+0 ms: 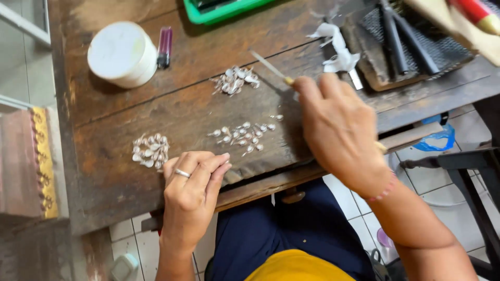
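Both forearms are bare, with no sleeves reaching into view. The left hand (190,195) wears a plain silver-coloured ring (182,173) on one finger, and the right hand (341,130) has a thin pink beaded bracelet (383,192) around the wrist. Below, the person wears dark blue trousers (281,229) and what looks like a yellow top (297,266), only its lower edge showing.

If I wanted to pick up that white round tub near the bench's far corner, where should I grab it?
Probably around the curved side wall of the white round tub, coming from above with fingers spread across its width. It stands upright, its flat lid offers no edge to pinch, and only the purple lighter crowds its right side.
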